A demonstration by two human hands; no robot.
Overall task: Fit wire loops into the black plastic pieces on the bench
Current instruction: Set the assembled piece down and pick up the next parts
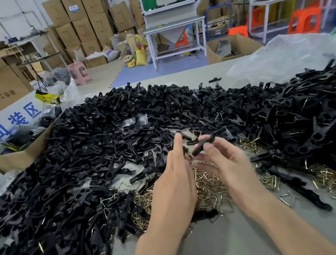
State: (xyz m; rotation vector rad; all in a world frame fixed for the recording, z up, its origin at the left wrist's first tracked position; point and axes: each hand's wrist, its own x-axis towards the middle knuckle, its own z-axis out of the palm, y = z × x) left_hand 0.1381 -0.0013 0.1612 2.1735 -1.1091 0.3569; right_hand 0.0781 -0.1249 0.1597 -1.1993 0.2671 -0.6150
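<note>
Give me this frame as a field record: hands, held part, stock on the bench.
left hand: raised over the loop heap, fingers fairly straight; whether it grips anything is blurred
right hand: pinches one black plastic piece, lifted and tilted
wire loops: brass-coloured heap under both hands
black pieces: large loose pile across the bench, left to right
bench: grey, bare strip nearest the person
cardboard box: open, at the pile's left edge
</note>
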